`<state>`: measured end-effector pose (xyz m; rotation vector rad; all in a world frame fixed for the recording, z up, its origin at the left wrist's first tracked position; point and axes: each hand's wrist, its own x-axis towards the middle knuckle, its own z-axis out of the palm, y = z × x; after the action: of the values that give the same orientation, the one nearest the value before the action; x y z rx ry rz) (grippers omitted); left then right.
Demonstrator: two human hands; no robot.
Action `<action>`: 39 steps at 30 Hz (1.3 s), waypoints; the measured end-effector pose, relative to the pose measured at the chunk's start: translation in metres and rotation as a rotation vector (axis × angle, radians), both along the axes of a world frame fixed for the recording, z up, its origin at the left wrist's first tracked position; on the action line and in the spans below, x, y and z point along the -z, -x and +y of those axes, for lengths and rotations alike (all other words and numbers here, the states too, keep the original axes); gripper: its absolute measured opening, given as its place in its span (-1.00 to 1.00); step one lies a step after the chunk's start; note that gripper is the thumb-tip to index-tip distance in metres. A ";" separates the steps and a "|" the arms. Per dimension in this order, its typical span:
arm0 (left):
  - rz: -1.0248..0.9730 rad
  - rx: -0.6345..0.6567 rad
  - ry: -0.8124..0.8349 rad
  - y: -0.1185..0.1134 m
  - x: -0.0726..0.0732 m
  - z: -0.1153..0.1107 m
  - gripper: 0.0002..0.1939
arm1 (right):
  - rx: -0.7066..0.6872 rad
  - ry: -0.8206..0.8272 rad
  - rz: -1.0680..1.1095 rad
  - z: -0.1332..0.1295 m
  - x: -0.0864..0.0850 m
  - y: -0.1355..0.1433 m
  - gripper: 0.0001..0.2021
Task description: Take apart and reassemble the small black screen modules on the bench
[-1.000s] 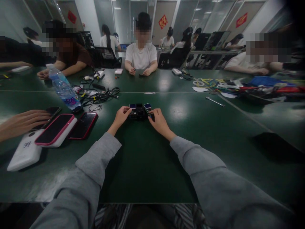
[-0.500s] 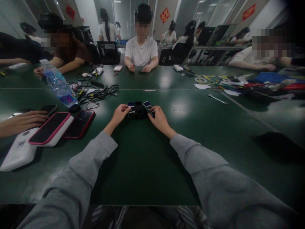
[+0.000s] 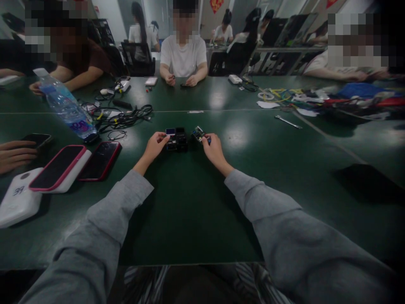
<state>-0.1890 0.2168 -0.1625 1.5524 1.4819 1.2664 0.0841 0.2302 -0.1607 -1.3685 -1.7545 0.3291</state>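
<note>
A small black device with a little screen at its upper left sits on the green table. My left hand pinches the left side of this device, thumb on its front. To the right, my right hand grips a small circuit board between thumb and fingers. The board is tilted and apart from the black device, with small parts showing on its face.
On the left are a plastic bottle, tangled black cables, a red-edged phone, a pink-framed phone and a person's hand. A wrench and coloured cables lie right. A person sits opposite.
The circuit board has turned in my right hand and moved away from the black device. The person's hand at the left has shifted left. The whole view has tilted slightly downward.
</note>
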 end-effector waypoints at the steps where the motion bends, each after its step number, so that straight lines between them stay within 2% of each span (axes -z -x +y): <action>1: 0.001 -0.004 0.001 0.000 0.000 0.000 -0.63 | 0.003 0.006 0.007 0.001 0.000 0.000 -0.77; 8: 0.000 -0.010 -0.008 -0.001 0.000 0.001 -0.65 | -0.011 0.006 0.009 -0.003 -0.002 0.002 -0.63; 14: -0.005 -0.013 -0.014 -0.002 -0.001 0.001 -0.65 | -0.001 0.004 0.019 -0.009 -0.004 0.002 -0.64; 17: -0.005 -0.002 -0.011 -0.001 0.000 0.000 -0.65 | -0.018 0.009 0.119 -0.008 -0.003 0.002 -0.69; 21: 0.015 -0.012 -0.023 -0.001 0.001 0.001 -0.66 | -0.021 0.093 0.242 -0.004 -0.002 0.000 -0.67; 29: 0.030 -0.020 -0.009 -0.002 -0.002 -0.001 -0.65 | 0.000 0.088 0.146 0.000 -0.002 -0.006 -0.54; 35: 0.034 -0.032 -0.024 -0.002 0.001 0.001 -0.63 | 0.028 0.037 0.017 0.001 -0.001 -0.004 -0.55; 39: 0.027 -0.029 -0.053 -0.002 0.004 0.004 -0.65 | 0.031 -0.007 0.049 0.001 0.001 -0.002 -0.56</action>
<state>-0.1871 0.2208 -0.1665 1.5928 1.5039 1.3160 0.0864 0.2315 -0.1614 -1.3709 -1.6911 0.3363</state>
